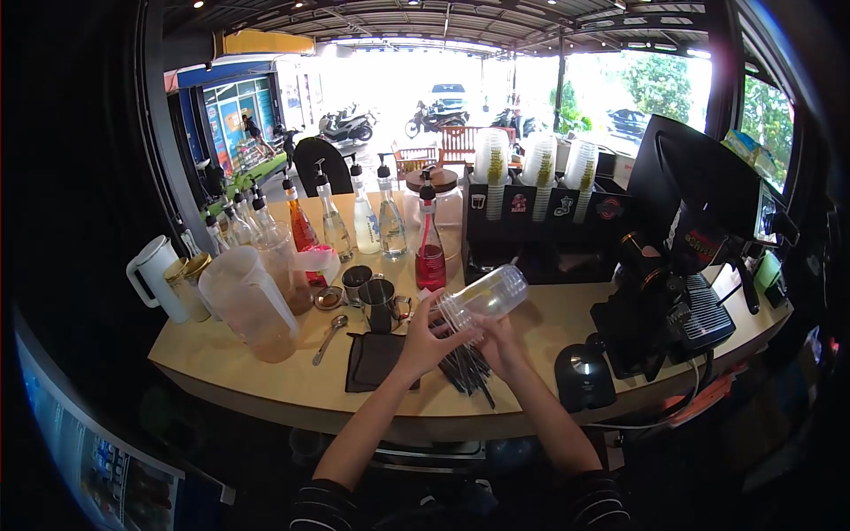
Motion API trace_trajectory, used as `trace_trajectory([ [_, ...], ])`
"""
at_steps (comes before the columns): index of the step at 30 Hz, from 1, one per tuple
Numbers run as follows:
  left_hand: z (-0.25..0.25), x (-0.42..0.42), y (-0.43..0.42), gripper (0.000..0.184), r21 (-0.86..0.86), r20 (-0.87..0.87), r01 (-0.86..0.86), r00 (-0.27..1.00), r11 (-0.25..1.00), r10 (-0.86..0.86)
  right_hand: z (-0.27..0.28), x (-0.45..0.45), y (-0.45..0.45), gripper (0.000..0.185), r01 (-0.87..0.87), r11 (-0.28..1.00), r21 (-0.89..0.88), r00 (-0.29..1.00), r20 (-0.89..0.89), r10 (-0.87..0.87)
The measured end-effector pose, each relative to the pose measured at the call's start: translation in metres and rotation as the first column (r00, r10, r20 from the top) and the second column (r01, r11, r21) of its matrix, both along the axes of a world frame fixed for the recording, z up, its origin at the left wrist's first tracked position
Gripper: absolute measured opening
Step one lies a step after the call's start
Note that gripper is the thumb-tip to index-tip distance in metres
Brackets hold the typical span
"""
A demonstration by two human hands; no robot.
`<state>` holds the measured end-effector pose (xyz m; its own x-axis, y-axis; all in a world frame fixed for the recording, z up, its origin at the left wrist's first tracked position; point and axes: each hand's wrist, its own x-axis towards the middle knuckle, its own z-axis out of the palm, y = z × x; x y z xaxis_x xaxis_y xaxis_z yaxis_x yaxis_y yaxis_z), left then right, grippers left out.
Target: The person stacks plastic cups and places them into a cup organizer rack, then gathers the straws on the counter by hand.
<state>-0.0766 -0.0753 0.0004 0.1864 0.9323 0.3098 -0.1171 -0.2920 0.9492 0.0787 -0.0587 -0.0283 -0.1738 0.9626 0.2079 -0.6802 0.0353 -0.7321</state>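
Note:
A clear plastic jar lies tilted between my two hands above the counter, its base up to the right. My left hand is closed around its ribbed lower-left end. My right hand supports the jar from below, with its fingers curled against it. Just beneath my hands is a bundle of black straws, partly hidden by them. A pump bottle of red syrup stands right behind the jar. To the left of my left hand is a folded dark cloth, with a metal pitcher behind it.
Several pump bottles line the back left, behind a large plastic pitcher. A spoon lies nearby. Stacked cups stand in a black holder. At right are a black coffee machine and a dark rounded device.

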Motion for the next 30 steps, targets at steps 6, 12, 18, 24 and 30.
trace_trajectory([
  [6, 0.008, -0.004, -0.013, 0.090, 0.368, -0.225, -0.186, 0.933, 0.911, 0.281, 0.026, -0.019, -0.031, 0.078, -0.030, 1.000, -0.006, 0.996, 0.081, 0.030],
  [12, 0.016, -0.007, -0.021, 0.090, 0.391, -0.271, -0.173, 0.917, 0.904, 0.293, 0.020, -0.018, -0.033, 0.079, -0.033, 0.999, -0.014, 0.999, -0.014, 0.033],
  [18, 0.009, -0.007, -0.015, 0.090, 0.309, -0.224, -0.103, 0.958, 0.946, 0.178, 0.028, 0.008, -0.019, 0.076, 0.152, 0.986, 0.071, 0.988, -0.018, -0.151],
  [24, -0.011, 0.011, 0.019, 0.082, 0.111, -0.093, -0.155, 0.982, 0.982, 0.165, 0.059, 0.077, 0.001, 0.093, 0.407, 0.864, 0.297, 0.861, 0.191, -0.472],
  [30, -0.014, 0.081, 0.062, 0.079, 0.274, -0.364, -0.328, 0.835, 0.904, 0.413, 0.059, 0.099, 0.011, 0.102, 0.362, 0.818, 0.446, 0.803, 0.296, -0.517],
])
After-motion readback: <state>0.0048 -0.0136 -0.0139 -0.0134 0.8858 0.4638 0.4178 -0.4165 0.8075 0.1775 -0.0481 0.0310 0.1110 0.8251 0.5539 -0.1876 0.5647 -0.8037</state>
